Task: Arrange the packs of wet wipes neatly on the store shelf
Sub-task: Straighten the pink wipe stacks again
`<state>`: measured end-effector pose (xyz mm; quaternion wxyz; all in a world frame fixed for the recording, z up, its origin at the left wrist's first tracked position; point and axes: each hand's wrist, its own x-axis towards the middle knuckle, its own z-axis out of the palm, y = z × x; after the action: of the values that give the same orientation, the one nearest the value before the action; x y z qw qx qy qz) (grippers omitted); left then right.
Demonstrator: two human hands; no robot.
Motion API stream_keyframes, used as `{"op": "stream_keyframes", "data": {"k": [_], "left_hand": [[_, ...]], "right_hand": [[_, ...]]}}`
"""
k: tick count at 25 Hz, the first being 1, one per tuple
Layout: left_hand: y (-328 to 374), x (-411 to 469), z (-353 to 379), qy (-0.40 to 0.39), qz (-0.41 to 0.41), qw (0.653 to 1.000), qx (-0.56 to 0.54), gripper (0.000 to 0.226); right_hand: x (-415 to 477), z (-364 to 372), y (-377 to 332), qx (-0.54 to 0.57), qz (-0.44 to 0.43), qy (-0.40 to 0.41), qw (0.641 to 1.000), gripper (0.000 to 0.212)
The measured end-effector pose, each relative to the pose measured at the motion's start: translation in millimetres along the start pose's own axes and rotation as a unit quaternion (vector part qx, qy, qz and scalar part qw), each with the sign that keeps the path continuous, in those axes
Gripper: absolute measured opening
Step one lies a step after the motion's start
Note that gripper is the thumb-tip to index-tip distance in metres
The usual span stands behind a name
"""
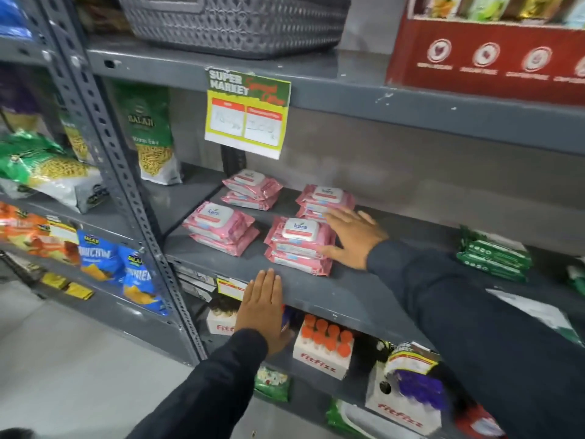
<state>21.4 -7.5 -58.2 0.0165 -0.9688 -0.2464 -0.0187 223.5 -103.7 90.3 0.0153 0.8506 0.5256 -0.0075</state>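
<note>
Several pink packs of wet wipes lie in low stacks on the grey shelf (332, 296). One stack is at the front left (220, 228), one at the back left (251, 188), one at the front middle (299, 245) and one at the back right (326, 198). My right hand (354, 237) lies flat with fingers spread against the right side of the front middle stack, fingertips near the back right stack. My left hand (262, 308) is flat with fingers together, pressed on the shelf's front edge below the stacks. Neither hand grips a pack.
Green packs (493, 255) lie further right on the same shelf. A yellow price sign (247, 117) hangs from the shelf above. A grey basket (234, 23) and a red display box (487, 55) sit on top. Snack bags (104, 261) fill the left rack; bottle boxes (323, 350) stand below.
</note>
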Motion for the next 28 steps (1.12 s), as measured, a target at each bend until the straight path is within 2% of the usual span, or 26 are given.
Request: {"op": "stream_keyframes", "data": {"k": [3, 7, 12, 20, 25, 28], "left_hand": [[-4, 1, 2, 0.015, 0.008, 1.0, -0.019, 0.108], [-22, 6, 0, 0.007, -0.058, 0.998, -0.038, 0.105], [-26, 8, 3, 0.002, -0.056, 0.998, -0.033, 0.112], [-28, 9, 18, 0.042, -0.018, 0.996, -0.071, 0.104], [-33, 7, 15, 0.018, -0.019, 0.998, -0.049, 0.107], [-37, 4, 12, 0.009, -0.005, 0.999, -0.047, 0.105]], "right_hand": [[38, 7, -36, 0.0, -0.014, -0.04, 0.999, 0.1], [63, 20, -44, 0.012, 0.041, -0.104, 0.994, 0.112], [61, 48, -36, 0.042, 0.083, -0.055, 0.994, 0.099], [58, 57, -31, -0.004, 0.032, -0.024, 0.999, 0.096], [57, 51, -35, -0.006, 0.043, -0.038, 0.998, 0.095], [60, 43, -38, 0.025, 0.058, -0.08, 0.995, 0.099]]}}
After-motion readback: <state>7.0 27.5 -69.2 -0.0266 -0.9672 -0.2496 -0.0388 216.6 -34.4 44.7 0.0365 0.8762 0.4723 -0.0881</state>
